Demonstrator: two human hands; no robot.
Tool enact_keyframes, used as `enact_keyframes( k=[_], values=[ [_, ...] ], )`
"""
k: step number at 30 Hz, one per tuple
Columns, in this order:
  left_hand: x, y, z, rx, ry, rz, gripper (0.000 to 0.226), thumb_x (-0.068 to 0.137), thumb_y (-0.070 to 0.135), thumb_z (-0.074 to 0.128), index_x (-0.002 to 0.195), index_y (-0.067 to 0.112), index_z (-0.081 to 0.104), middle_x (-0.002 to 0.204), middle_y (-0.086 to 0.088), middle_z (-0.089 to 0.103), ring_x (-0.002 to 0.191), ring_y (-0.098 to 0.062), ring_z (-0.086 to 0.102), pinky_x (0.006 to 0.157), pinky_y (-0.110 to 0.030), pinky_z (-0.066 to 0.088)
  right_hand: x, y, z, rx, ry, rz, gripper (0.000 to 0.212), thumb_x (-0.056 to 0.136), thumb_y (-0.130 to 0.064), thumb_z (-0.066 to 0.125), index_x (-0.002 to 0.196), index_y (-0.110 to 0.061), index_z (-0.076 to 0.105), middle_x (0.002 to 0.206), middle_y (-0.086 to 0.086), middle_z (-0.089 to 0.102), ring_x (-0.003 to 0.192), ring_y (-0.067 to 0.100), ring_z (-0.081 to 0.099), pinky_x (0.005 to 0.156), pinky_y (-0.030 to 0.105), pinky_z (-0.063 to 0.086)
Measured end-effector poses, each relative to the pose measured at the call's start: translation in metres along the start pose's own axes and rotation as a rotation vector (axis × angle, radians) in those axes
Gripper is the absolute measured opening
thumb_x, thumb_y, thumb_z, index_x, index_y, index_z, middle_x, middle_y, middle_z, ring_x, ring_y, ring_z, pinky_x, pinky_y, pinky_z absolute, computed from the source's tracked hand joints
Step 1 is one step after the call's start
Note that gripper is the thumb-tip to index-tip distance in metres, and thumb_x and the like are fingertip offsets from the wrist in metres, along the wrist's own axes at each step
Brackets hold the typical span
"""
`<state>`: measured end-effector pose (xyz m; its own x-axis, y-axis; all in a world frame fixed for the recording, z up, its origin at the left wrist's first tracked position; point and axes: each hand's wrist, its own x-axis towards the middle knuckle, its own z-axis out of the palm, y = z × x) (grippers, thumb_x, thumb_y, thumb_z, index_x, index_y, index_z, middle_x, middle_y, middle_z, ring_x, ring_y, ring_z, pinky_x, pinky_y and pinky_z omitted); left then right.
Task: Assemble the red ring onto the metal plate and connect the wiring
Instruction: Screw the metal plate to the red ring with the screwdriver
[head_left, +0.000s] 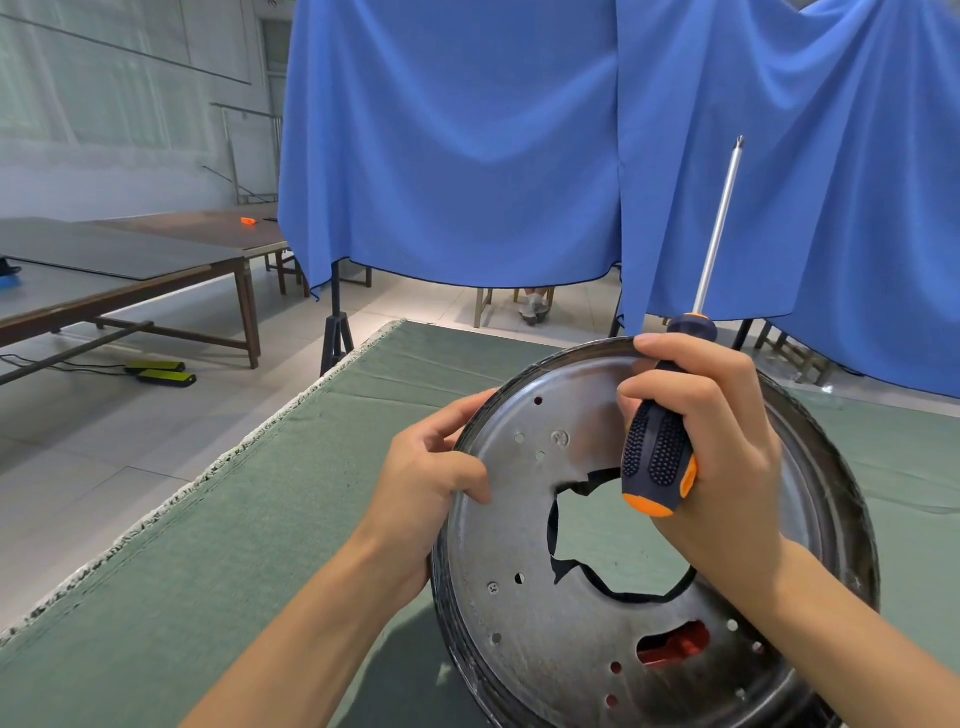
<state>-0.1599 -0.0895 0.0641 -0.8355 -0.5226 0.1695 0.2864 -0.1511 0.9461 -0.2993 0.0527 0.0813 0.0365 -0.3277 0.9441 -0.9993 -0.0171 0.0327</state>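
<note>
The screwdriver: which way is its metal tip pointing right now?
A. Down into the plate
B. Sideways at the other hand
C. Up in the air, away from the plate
C: the right hand grips the screwdriver by its handle, and the shaft rises to a tip high against the blue cloth, clear of the metal plate.

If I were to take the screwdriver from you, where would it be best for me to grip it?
Grip the bare metal shaft from above. The right hand is wrapped round the screwdriver handle together with the metal plate rim, so the handle is taken; the shaft points up, clear of both hands.
</note>
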Motion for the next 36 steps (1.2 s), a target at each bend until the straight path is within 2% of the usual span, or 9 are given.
enact_keyframes(
  k=[4,13,21,25,27,30,33,36],
  values=[
    [-0.001,0.001,0.0,-0.003,-0.013,0.003,0.067,0.044,-0.004,0.049,0.104,0.015,0.072,0.089,-0.014,0.068,0.08,-0.031,0.059,0.07,-0.036,0.047,-0.001,0.0,0.0,-0.001,-0.007,0.0,0.023,0.082,-0.003,0.063,0.1,-0.012,0.054,0.121,0.006,0.049,0.103,0.033,0.057,0.076,0.048,0.047],
    [-0.001,0.001,0.0,-0.019,-0.055,0.008,0.07,0.041,-0.007,0.044,0.103,0.01,0.071,0.084,-0.01,0.069,0.074,-0.026,0.062,0.059,-0.025,0.05,0.0,-0.001,-0.001,-0.003,-0.011,-0.017,0.021,0.083,-0.004,0.063,0.101,-0.013,0.055,0.121,0.006,0.05,0.101,0.034,0.057,0.077,0.047,0.047],
    [0.0,0.0,-0.002,-0.04,-0.08,0.012,0.071,0.04,-0.01,0.042,0.099,0.012,0.073,0.086,-0.008,0.07,0.076,-0.023,0.066,0.055,-0.025,0.052,0.003,-0.002,-0.002,-0.016,-0.011,-0.039,0.022,0.083,-0.002,0.065,0.1,-0.012,0.054,0.121,0.006,0.05,0.1,0.037,0.058,0.079,0.048,0.048],
    [0.0,-0.001,-0.003,-0.04,-0.082,-0.001,0.069,0.045,-0.008,0.046,0.106,0.012,0.07,0.089,-0.012,0.069,0.078,-0.027,0.064,0.062,-0.029,0.051,0.002,0.001,-0.002,-0.021,-0.021,-0.029,0.022,0.083,-0.003,0.063,0.1,-0.012,0.054,0.121,0.005,0.049,0.101,0.035,0.058,0.078,0.047,0.048],
    [-0.001,0.0,-0.002,-0.052,-0.075,-0.021,0.059,0.052,-0.003,0.052,0.106,0.014,0.069,0.091,-0.013,0.069,0.076,-0.027,0.064,0.064,-0.031,0.053,0.001,0.002,-0.002,-0.025,-0.029,-0.003,0.024,0.081,-0.002,0.064,0.1,-0.013,0.054,0.121,0.004,0.049,0.1,0.034,0.058,0.076,0.047,0.048],
    [-0.004,0.002,0.001,-0.084,-0.051,-0.043,0.045,0.064,0.016,0.065,0.109,0.016,0.067,0.099,-0.012,0.071,0.083,-0.025,0.067,0.067,-0.032,0.056,-0.001,0.002,-0.002,-0.031,-0.038,0.062,0.026,0.079,0.0,0.065,0.1,-0.014,0.056,0.121,0.003,0.05,0.097,0.035,0.058,0.073,0.045,0.049],
    [-0.004,0.0,0.005,-0.115,-0.029,-0.054,0.039,0.07,0.034,0.072,0.104,0.015,0.072,0.103,-0.01,0.072,0.09,-0.022,0.069,0.073,-0.03,0.057,0.002,-0.003,0.0,-0.049,-0.029,0.101,0.017,0.082,-0.005,0.065,0.098,-0.006,0.064,0.116,0.005,0.055,0.096,0.033,0.058,0.072,0.046,0.049],
    [-0.002,-0.002,0.005,-0.134,0.037,-0.037,0.048,0.077,0.035,0.066,0.12,0.013,0.065,0.117,-0.012,0.068,0.11,-0.03,0.064,0.095,-0.045,0.05,0.01,-0.007,0.004,-0.221,-0.005,0.081,0.015,0.086,-0.014,0.066,0.1,-0.009,0.069,0.108,0.004,0.064,0.09,0.028,0.056,0.071,0.042,0.043]
  ],
)
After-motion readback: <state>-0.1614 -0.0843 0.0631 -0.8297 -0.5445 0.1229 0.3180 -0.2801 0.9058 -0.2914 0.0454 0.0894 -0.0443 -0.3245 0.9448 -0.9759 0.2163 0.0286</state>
